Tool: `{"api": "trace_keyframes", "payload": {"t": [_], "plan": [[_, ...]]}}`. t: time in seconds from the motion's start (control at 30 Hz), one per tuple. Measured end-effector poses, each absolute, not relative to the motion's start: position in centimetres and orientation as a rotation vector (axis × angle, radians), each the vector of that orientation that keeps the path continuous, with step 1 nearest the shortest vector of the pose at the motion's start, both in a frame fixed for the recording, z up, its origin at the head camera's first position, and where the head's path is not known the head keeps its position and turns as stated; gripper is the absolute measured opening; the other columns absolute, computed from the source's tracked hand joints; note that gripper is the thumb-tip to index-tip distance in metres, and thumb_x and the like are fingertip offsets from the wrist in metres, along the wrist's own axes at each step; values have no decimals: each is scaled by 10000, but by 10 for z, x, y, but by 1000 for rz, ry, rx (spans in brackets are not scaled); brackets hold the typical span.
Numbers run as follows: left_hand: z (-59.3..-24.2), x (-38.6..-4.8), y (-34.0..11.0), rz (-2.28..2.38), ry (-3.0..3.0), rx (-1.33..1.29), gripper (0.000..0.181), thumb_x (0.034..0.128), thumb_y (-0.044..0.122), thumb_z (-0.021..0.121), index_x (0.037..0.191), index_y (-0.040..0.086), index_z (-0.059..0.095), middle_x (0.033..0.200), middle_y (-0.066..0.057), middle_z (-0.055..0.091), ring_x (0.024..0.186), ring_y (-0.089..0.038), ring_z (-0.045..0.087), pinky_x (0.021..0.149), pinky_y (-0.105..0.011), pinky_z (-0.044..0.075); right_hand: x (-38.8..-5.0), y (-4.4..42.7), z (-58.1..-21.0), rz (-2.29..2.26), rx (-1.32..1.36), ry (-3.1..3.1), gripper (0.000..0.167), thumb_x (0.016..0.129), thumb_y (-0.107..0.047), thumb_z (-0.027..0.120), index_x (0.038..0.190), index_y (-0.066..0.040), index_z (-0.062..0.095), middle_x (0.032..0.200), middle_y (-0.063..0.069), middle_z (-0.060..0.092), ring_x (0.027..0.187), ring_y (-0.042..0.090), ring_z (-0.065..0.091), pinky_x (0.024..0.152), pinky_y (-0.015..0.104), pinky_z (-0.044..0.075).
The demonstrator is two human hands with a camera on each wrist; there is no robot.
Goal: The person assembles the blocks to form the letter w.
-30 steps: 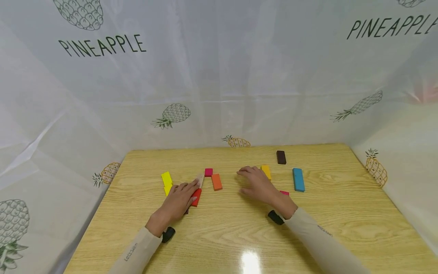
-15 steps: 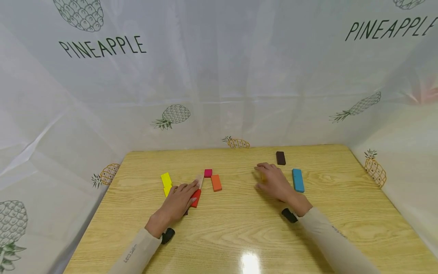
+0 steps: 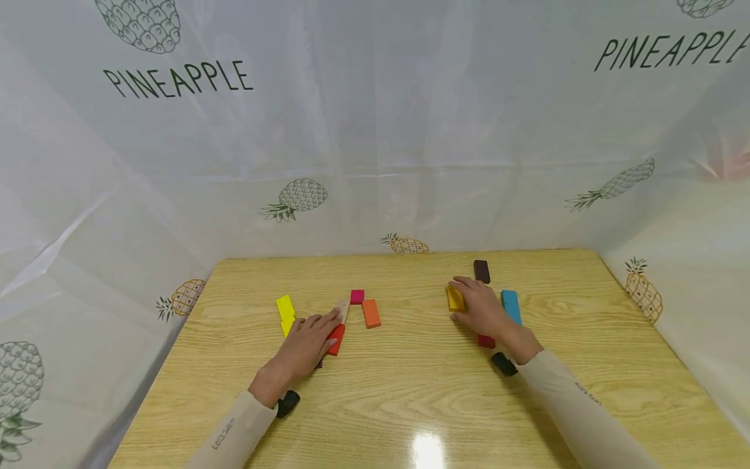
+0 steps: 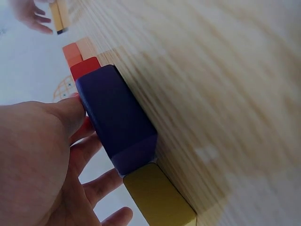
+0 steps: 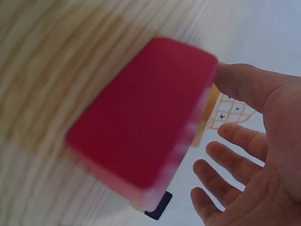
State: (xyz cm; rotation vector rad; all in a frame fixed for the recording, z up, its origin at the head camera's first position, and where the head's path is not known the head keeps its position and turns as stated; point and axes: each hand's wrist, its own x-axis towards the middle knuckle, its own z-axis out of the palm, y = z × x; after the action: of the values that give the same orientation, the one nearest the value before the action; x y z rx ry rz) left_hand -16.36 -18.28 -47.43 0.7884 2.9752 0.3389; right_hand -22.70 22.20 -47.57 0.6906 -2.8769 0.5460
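My left hand (image 3: 305, 344) rests over a group of blocks, thumb against a red block (image 3: 336, 340) and fingertips at a pale block (image 3: 344, 306). In the left wrist view a dark purple block (image 4: 117, 117) stands close beside the thumb, with a yellow block (image 4: 160, 195) behind it. My right hand (image 3: 483, 309) is around an amber block (image 3: 455, 298), its fingers spread and loosely bent. The right wrist view shows a gap between those fingers and the amber block (image 5: 204, 123). A crimson block (image 5: 146, 113) stands near the right wrist.
Between the hands lie an orange block (image 3: 372, 313) and a small crimson block (image 3: 357, 297). Yellow blocks (image 3: 285, 307) are left of the left hand. A dark brown block (image 3: 482, 271) and a blue block (image 3: 511, 306) lie beyond the right hand. A pineapple-print sheet (image 3: 375, 130) encloses the wooden table (image 3: 398, 391).
My right hand has moved rightward across the amber block, which now shows more fully in nearly the same spot. The left hand stays put.
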Motion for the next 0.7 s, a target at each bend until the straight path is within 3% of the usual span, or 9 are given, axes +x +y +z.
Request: {"api": "trace_keyframes", "payload": {"t": [0.7], "plan": [[-475,-164,-183,328,2981,791,493,1103,192,569,1559,16,504,1654,-143,435,1421,-394,465,1123,-637,353,-228,230,-478,543,734,-2870,540,917,-89,827,1378,102,622,1370,277,633,1202,488,590,965,663,490]]}}
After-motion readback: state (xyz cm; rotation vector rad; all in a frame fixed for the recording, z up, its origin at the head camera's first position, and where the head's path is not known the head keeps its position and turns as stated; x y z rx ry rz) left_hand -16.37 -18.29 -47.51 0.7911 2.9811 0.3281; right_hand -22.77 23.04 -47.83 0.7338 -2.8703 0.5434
